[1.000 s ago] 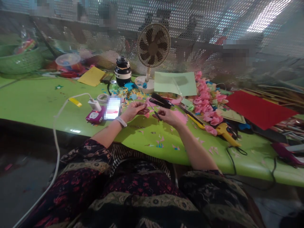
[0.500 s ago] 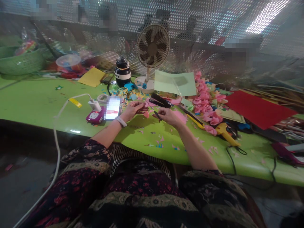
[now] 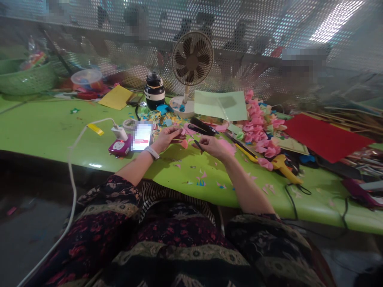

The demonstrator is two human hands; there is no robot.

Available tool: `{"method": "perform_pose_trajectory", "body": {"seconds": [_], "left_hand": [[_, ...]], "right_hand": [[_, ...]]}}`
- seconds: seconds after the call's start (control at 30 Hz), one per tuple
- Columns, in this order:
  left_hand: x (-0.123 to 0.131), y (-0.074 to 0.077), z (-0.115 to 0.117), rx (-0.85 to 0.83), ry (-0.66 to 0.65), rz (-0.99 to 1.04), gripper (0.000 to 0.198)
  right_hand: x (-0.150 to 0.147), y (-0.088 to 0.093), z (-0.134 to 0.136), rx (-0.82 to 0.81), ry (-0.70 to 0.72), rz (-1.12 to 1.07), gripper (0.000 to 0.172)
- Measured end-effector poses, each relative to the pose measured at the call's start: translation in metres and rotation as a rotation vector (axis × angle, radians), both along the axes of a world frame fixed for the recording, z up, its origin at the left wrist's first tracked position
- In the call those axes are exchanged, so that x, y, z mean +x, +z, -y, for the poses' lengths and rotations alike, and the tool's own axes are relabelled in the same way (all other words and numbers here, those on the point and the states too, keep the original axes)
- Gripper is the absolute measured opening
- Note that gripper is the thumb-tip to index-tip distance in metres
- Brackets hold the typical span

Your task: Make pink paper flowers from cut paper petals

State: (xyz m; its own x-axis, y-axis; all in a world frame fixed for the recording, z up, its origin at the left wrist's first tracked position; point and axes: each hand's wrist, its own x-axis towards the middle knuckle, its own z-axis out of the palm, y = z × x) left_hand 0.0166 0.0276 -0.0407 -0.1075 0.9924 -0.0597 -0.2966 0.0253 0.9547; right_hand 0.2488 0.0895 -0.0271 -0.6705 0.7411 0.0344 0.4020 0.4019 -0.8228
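Almost nothing has moved since the earlier frame: above the green bench [image 3: 54,127], my left hand [image 3: 171,136] pinches pink paper [image 3: 184,144]; my right hand [image 3: 209,144] grips a thin dark-handled tool [image 3: 197,144], slanting away leftward, tip near the paper.

- Handle of my slim tool [image 3: 197,145]: black
- Paper petal [image 3: 184,144] before me: coral pink
- My wristband [image 3: 153,153]: whitish
- My garment [image 3: 191,255]: dark, reddish flowers, olive-brown bands
- Cloth at my lap [image 3: 149,195]: black-and-white stripes
- My table [image 3: 56,127]: lime green
- Flower pile [image 3: 253,119]: mostly pink
- Large sheet [image 3: 329,135] rightward: red
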Motion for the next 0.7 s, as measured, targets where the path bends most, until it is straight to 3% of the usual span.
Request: {"method": "perform_pose_trajectory", "body": {"seconds": [0.1, 0.27, 0.5, 0.7], "left_hand": [[0.0007, 0.0024, 0.0018, 0.012, 0.024, 0.020, 0.013], [0.0030, 0.0067, 0.0038, -0.011, 0.041, 0.084, 0.013], [0.0040, 0.0061, -0.0005, -0.094, 0.079, 0.217, 0.016], [0.0016, 0.0030, -0.0016, -0.036, -0.004, 0.221, 0.011]], "right_hand": [[-0.0002, 0.0000, 0.0004, -0.010, -0.024, -0.042, 0.060], [-0.0003, -0.0027, -0.0032, 0.041, -0.201, -0.033, 0.052], [0.0007, -0.0012, -0.0042, 0.321, -0.336, 0.312, 0.021], [0.0000, 0.0023, -0.0023, 0.394, -0.403, 0.533, 0.021]]}}
